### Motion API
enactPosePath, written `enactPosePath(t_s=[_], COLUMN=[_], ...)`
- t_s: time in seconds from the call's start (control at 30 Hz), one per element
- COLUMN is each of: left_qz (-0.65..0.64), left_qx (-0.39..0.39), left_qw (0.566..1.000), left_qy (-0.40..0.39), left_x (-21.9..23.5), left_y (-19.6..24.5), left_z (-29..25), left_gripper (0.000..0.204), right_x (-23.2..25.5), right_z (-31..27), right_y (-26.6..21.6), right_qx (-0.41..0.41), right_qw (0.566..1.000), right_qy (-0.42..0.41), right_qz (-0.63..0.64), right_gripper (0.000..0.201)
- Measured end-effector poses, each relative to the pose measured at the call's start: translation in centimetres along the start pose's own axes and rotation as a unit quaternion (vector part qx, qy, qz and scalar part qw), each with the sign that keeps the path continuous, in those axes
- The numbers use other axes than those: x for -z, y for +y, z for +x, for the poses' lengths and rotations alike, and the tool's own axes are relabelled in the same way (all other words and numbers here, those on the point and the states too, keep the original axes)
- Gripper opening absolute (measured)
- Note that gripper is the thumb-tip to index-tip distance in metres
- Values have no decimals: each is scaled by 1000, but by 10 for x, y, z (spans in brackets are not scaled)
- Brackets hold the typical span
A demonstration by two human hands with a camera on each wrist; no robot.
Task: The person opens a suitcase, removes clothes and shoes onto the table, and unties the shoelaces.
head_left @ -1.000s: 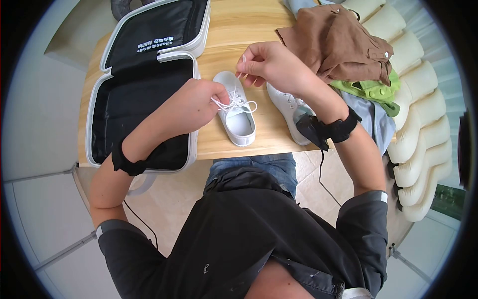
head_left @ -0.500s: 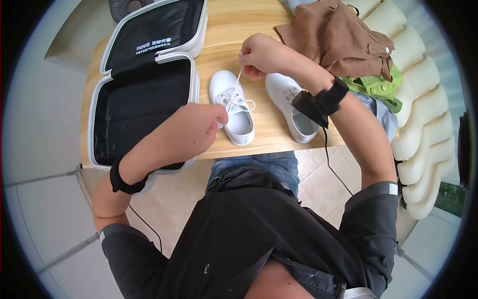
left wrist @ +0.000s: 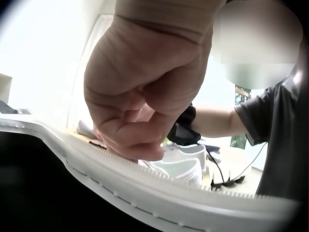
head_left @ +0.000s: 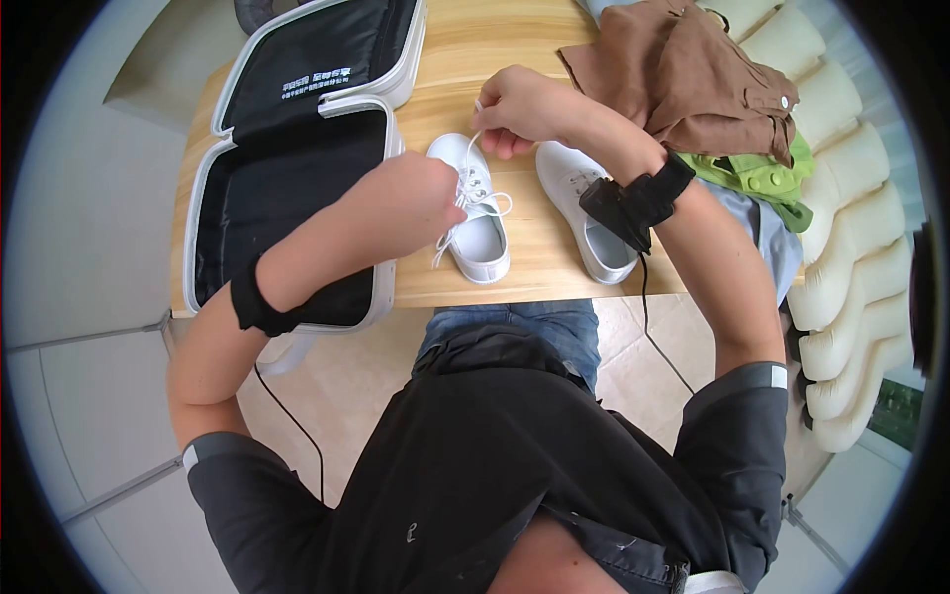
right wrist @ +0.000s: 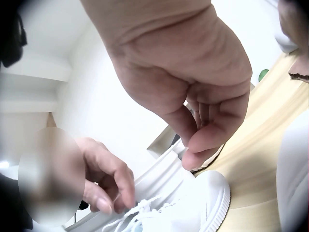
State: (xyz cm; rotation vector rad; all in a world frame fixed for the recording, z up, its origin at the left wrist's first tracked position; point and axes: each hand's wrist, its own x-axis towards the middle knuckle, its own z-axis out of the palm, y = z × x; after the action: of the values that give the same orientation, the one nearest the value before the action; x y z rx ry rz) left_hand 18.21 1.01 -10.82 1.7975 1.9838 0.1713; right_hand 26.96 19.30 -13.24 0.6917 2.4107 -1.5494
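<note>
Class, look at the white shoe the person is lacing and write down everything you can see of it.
The white shoe is a small low sneaker, canvas by the look of it, with a rounded toe cap, metal eyelets and a thin white lace. It stands upright on the wooden table, toe pointing away from the person, beside a second white shoe. The left hand grips the lace at its side; the right hand pinches the other end above the toe.

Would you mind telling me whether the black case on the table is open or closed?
Open. The black case lies unfolded flat on the table, both dark lined halves facing up, beside the left hand.
</note>
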Motion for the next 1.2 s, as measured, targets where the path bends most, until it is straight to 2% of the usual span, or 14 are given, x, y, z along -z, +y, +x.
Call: enactPosePath(t_s=[0.03, 0.17, 0.23, 0.33, 0.47, 0.57, 0.63, 0.67, 0.73, 0.87, 0.93, 0.97, 1.03, 1.2], left_qz=[71, 100, 2, -40, -32, -1, 150, 149, 211, 193, 114, 115, 98, 134], left_qx=[8, -3, 15, 56, 55, 22, 58, 59, -12, -14, -3, -2, 21, 5], left_qw=[997, 995, 1000, 998, 998, 999, 985, 985, 961, 963, 992, 992, 993, 991], left_qy=[-22, -22, -23, -10, 7, 30, 63, 64, 177, 188, 52, 52, -58, -24], left_x=[-4, -9, 4, 16, 22, 15, 9, 5, 0, -1, -3, -5, -10, -25], left_y=[0, -6, -2, -2, -3, -7, -3, -4, -4, 8, 9, 12, 17, 8], left_z=[3, 4, 1, 0, 1, 1, -1, -3, -7, -11, -11, -9, -6, -6], left_gripper=[16, 16, 14, 13, 13, 12, 10, 10, 12, 14, 19, 19, 21, 24], right_x=[0, 0, 1, 1, 0, -1, -1, -1, -1, 2, 2, 2, 2, 0], right_z=[0, -6, -8, -7, -5, -8, -5, -4, -6, -4, -4, -5, -6, -9], right_y=[0, 3, 4, 5, 3, -1, 0, 1, 0, 2, 1, 0, -2, -1], right_qx=[5, 12, 12, 12, 17, 18, 25, 31, 41, 62, 68, 74, 77, 80], right_qw=[1000, 1000, 1000, 1000, 1000, 1000, 1000, 999, 999, 995, 993, 990, 990, 989], right_qy=[-4, -4, -1, 1, -5, -8, -8, -7, 4, 13, 19, 27, 24, 17], right_qz=[1, 21, 18, 13, 11, 9, 7, 4, 21, 73, 95, 118, 119, 120], right_gripper=[16, 16, 16, 16, 16, 16, 16, 16, 17, 18, 18, 19, 18, 18])
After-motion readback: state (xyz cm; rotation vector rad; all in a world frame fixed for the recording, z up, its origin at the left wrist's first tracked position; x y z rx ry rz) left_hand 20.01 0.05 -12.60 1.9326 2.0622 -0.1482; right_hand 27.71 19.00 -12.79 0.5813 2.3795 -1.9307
